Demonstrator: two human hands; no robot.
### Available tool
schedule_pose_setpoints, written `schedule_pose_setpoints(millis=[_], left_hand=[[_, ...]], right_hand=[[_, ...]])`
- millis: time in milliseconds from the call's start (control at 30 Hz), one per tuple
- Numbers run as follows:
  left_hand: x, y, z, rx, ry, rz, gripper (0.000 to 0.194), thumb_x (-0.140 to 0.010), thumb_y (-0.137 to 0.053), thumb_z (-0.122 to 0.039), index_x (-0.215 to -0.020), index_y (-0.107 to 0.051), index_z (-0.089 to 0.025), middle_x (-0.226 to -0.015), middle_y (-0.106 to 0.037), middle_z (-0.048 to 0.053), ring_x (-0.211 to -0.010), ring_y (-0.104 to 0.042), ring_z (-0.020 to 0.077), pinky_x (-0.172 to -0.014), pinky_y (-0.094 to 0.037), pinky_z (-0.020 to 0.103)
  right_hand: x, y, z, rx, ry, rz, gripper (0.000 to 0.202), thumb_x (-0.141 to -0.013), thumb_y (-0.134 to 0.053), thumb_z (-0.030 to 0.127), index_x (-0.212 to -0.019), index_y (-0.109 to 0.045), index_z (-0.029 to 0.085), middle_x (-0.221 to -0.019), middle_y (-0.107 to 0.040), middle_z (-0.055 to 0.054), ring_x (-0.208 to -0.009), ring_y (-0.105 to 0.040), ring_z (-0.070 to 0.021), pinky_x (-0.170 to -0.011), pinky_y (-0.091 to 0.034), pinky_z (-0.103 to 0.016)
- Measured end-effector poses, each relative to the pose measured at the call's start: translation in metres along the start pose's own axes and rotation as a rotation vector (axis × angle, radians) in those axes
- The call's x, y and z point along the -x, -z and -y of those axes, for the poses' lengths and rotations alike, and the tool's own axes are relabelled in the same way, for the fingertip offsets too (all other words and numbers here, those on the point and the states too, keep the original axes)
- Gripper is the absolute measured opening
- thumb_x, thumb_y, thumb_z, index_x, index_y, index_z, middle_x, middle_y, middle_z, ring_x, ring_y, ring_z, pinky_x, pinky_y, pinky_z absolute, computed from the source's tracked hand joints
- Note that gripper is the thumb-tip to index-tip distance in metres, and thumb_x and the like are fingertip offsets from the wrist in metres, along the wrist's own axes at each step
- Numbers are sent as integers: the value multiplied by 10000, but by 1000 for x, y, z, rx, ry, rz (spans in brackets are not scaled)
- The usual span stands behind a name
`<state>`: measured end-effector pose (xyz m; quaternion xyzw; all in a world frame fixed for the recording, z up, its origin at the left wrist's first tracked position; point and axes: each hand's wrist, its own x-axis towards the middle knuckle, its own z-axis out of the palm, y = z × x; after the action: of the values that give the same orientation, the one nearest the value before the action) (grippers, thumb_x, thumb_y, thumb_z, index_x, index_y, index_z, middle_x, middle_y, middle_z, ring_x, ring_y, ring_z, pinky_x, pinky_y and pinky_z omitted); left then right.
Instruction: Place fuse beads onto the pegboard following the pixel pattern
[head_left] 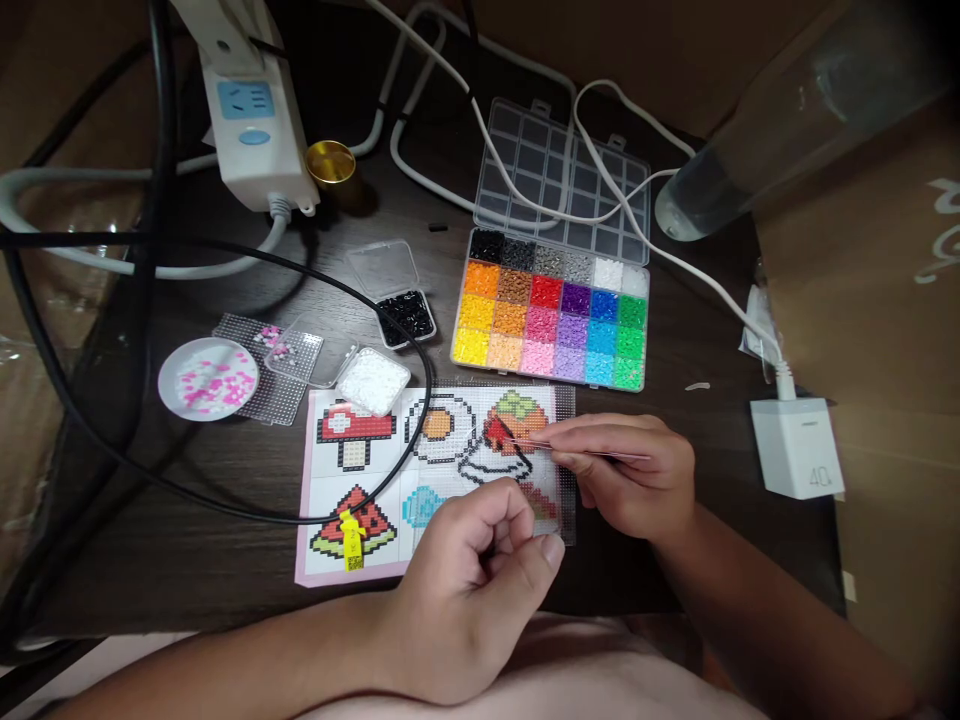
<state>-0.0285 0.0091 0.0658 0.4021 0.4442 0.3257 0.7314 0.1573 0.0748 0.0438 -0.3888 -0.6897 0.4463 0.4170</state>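
Observation:
Pink tweezers (630, 456) are pinched in my right hand (637, 470), their tips over red beads (496, 432) on a clear pegboard (568, 480). Below the red beads runs a black bead outline. The board lies over a pattern sheet (304, 510) showing a mushroom, an egg, a persimmon and a watermelon slice. My left hand (480, 590) rests at the sheet's lower edge with its fingers curled; whether anything is inside them is hidden. Behind the sheet, the bead box (551, 310) stands open, with many colours in its compartments.
Small boxes of white beads (373, 380) and black beads (405, 318) stand behind the sheet. At left are a bead dish (208, 379) and a small pegboard (289, 395). A black cable (300, 519) crosses the sheet. A power strip (259, 135) and a charger (797, 447) flank the table.

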Motion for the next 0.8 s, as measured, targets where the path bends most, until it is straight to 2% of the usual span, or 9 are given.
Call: schedule_pose_setpoints(millis=[367, 800], left_hand=[[-1, 0, 0, -7, -3, -1, 342, -962, -516, -400, -702, -366, -236, -598, -320, -74, -554, -279, 102, -502, -255, 263], [-3, 0, 0, 6, -5, -1, 325, -958, -518, -385, -708, -377, -233, -600, -330, -78, -552, -282, 98, -497, -256, 253]], right_hand=[[2, -1, -2, -31, -5, -6, 290, -836, -687, 26, -1001, -798, 237, -931, -816, -55, -817, -795, -213, -736, -683, -292], [2, -1, 1, -8, -24, -6, 251, -843, -697, 57, -983, -809, 234, -931, -816, -61, -816, -795, -218, -751, -678, -300]])
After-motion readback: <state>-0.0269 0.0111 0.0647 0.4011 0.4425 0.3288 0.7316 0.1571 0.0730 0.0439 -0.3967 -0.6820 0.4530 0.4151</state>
